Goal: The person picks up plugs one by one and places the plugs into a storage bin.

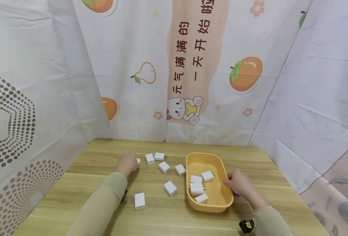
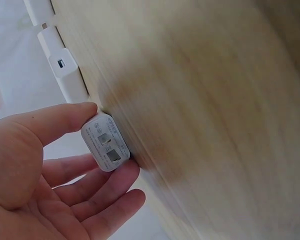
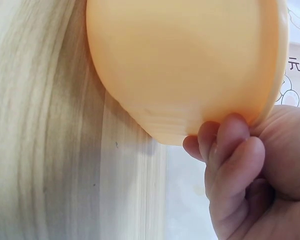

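Observation:
At the left of the table, my left hand [image 1: 128, 163] pinches a white charger plug [image 2: 101, 131] between thumb and fingers. Its printed end, with two metal prongs, faces the wrist camera, low over the wood. My right hand [image 1: 241, 185] grips the right rim of a yellow plastic basket [image 1: 216, 193], thumb over the edge and fingers against the outer wall. Inside the basket lie several white chargers [image 1: 207, 176], bunched toward its left side. Between the left hand and the basket, more chargers [image 1: 170, 188] are scattered on the table.
Two chargers [image 1: 150, 159] lie close to the right of my left hand, near the back. Another charger [image 1: 139, 201] lies nearer the front. The wooden table [image 1: 162, 223] ends at a printed curtain [image 1: 138, 108] behind, with more cloth at both sides.

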